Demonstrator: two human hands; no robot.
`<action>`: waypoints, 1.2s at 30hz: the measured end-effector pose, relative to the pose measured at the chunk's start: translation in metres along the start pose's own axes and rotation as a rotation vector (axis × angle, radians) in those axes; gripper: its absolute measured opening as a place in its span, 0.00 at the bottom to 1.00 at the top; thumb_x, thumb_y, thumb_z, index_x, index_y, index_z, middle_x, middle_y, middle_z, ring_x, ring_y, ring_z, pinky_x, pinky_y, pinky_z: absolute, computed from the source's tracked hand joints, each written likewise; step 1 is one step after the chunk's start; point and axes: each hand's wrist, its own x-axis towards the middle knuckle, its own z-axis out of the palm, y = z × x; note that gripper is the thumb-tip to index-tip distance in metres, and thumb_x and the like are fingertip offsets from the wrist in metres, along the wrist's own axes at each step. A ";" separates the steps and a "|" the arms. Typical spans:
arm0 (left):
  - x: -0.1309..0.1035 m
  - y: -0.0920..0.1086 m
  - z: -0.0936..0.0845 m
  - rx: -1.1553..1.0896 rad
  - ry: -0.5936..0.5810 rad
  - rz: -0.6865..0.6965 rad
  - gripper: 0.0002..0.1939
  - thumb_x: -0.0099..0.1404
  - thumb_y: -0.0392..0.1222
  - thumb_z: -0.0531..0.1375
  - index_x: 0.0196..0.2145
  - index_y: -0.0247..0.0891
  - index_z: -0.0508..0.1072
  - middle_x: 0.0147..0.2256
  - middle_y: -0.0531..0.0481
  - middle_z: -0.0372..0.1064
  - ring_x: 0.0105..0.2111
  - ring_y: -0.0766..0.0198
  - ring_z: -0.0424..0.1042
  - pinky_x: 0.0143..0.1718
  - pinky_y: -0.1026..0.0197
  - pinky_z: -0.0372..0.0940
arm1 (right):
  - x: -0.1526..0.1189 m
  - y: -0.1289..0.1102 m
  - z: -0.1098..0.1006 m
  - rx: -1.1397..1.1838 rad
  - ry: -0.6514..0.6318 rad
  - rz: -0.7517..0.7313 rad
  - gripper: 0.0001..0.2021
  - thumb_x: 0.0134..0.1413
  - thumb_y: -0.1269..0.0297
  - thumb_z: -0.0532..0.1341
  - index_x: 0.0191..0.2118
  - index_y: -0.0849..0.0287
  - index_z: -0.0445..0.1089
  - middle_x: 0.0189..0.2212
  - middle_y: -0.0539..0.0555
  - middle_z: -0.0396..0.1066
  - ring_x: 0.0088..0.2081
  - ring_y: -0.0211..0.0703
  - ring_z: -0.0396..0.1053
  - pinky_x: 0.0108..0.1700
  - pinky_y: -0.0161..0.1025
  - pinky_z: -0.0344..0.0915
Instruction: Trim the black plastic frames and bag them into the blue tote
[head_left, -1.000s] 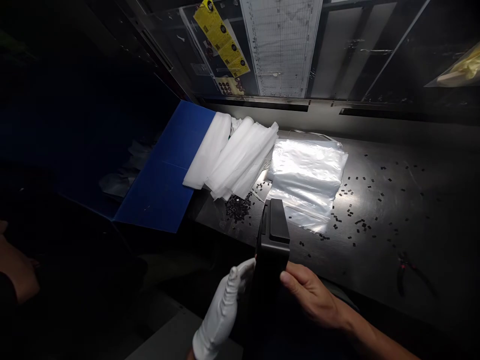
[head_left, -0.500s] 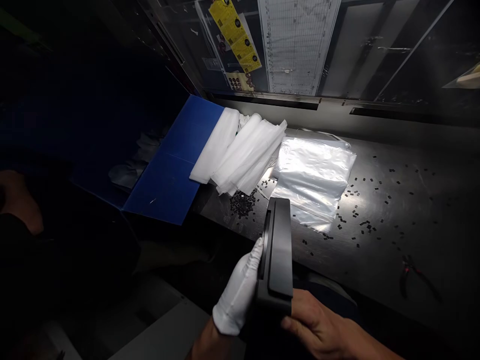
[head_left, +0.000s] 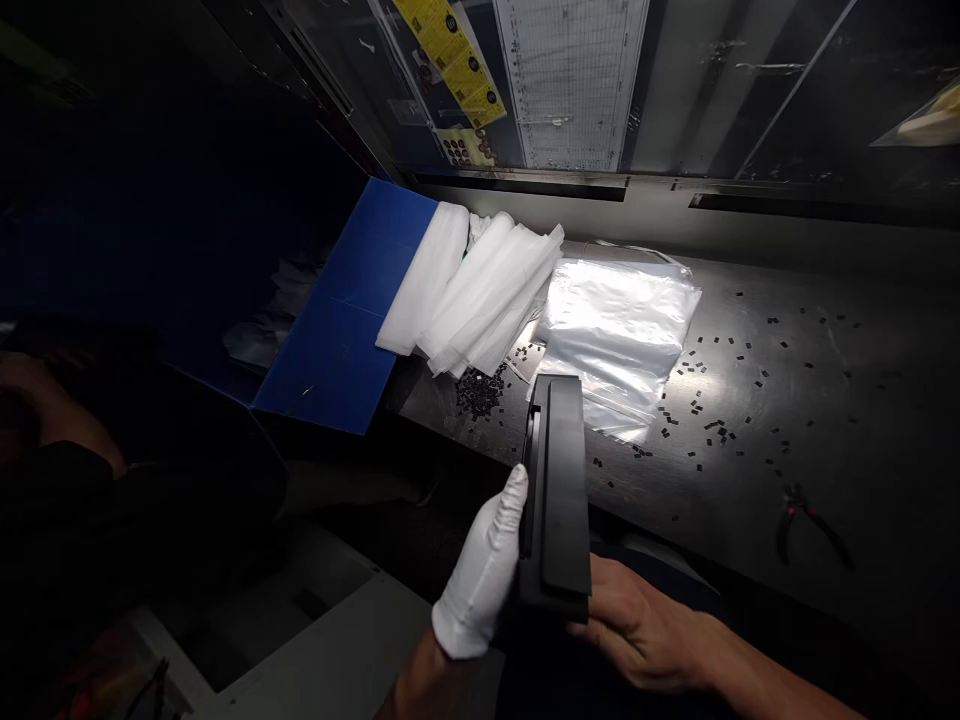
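The metal bench [head_left: 817, 400] carries loose clutter, and its near edge is the likeliest place for a knock: anything swept toward it could fall off. At its left end is a blue box [head_left: 337, 330] with a slanting flap; crumpled pale wrapping [head_left: 259, 340] lies in its shadowed inside, and the dark hides whatever else it holds. Another person's arm [head_left: 75, 425] is farther left, apart from the work. Flat plastic bags [head_left: 615, 310] lie stacked near the middle of the bench's far edge, with no contents visible; being thin and slick, they might slide if brushed. Between them and the flap, white wrappers [head_left: 487, 290] lie in an overlapping pile.

The black case [head_left: 566, 490] is held upright just before the bench's near edge, its top overlapping that edge in view. The gloved left hand [head_left: 480, 575] presses its left side, thumb raised; its other fingers are hidden, so I cannot tell whether they curl around. The bare right hand [head_left: 637, 620] grips the lower right side. Smooth glove fabric could let the case slip. Pliers [head_left: 795, 503], toward the bench's right end, could scratch it; so could the scattered black bits [head_left: 476, 395], heaped by the wrappers.
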 end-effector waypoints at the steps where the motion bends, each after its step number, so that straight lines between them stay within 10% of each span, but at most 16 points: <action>1: -0.001 0.000 0.003 -0.014 -0.009 -0.009 0.33 0.74 0.67 0.46 0.28 0.36 0.70 0.27 0.49 0.68 0.28 0.62 0.67 0.31 0.60 0.64 | -0.001 -0.002 -0.001 -0.003 0.004 -0.009 0.09 0.73 0.66 0.51 0.46 0.56 0.69 0.39 0.54 0.68 0.43 0.42 0.67 0.48 0.40 0.66; 7: -0.010 0.001 0.021 -0.024 0.041 0.028 0.30 0.74 0.66 0.50 0.28 0.37 0.67 0.26 0.53 0.62 0.26 0.67 0.61 0.29 0.63 0.61 | -0.012 -0.012 -0.010 -0.079 0.089 -0.114 0.14 0.71 0.57 0.52 0.48 0.58 0.71 0.39 0.58 0.73 0.42 0.48 0.71 0.46 0.45 0.69; 13: -0.018 0.008 0.029 -0.002 0.114 0.075 0.28 0.73 0.65 0.53 0.31 0.37 0.72 0.28 0.51 0.67 0.30 0.64 0.67 0.34 0.62 0.66 | -0.036 -0.028 -0.037 -0.295 0.538 -0.130 0.20 0.63 0.70 0.54 0.58 0.61 0.70 0.33 0.56 0.71 0.35 0.47 0.71 0.35 0.42 0.66; 20: -0.021 0.007 0.036 -0.037 0.058 0.132 0.27 0.76 0.60 0.52 0.52 0.35 0.78 0.43 0.45 0.79 0.42 0.54 0.76 0.47 0.55 0.70 | -0.010 -0.055 -0.059 -0.653 0.361 -0.287 0.22 0.57 0.68 0.58 0.57 0.62 0.74 0.63 0.66 0.59 0.63 0.66 0.57 0.63 0.65 0.58; 29: -0.022 0.004 0.040 -0.103 0.039 0.109 0.28 0.76 0.60 0.52 0.58 0.36 0.76 0.47 0.43 0.79 0.45 0.53 0.77 0.54 0.52 0.69 | -0.012 -0.050 -0.061 -0.664 0.347 -0.252 0.22 0.62 0.66 0.57 0.59 0.62 0.72 0.66 0.66 0.56 0.66 0.67 0.56 0.64 0.66 0.58; 36: -0.022 0.004 0.046 -0.016 0.105 0.073 0.26 0.74 0.63 0.53 0.41 0.38 0.79 0.34 0.49 0.75 0.33 0.60 0.72 0.39 0.59 0.70 | -0.028 -0.037 -0.075 -0.540 0.681 -0.090 0.19 0.68 0.65 0.54 0.60 0.55 0.73 0.63 0.62 0.62 0.63 0.61 0.62 0.63 0.62 0.61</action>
